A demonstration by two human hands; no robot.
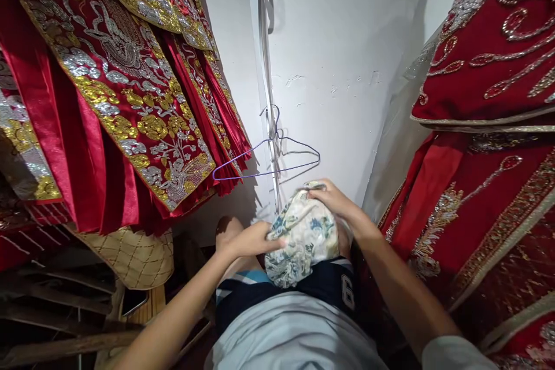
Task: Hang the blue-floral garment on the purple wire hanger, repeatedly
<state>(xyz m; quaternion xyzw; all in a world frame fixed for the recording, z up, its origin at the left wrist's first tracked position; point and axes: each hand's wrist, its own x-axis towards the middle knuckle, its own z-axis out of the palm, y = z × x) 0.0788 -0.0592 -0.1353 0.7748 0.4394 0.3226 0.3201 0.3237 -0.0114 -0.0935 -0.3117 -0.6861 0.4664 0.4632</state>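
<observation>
A bundled piece of white cloth with a blue-green floral print rests over my lap, gathered at its lower end. On its left edge my left hand is closed, the thumb lying on top of the fabric. My right hand grips the upper right edge, its fingers partly hidden by the cloth. Just beyond the bundle, a thin purple wire hanger hangs bare from a white strip on the wall. Whether the cloth is a garment or something else, I cannot tell.
Red garments with gold and silver embroidery hang close on the left. More beaded red garments crowd the right side. At lower left, a phone lies on a wooden surface beside wooden slats. A white wall stands ahead.
</observation>
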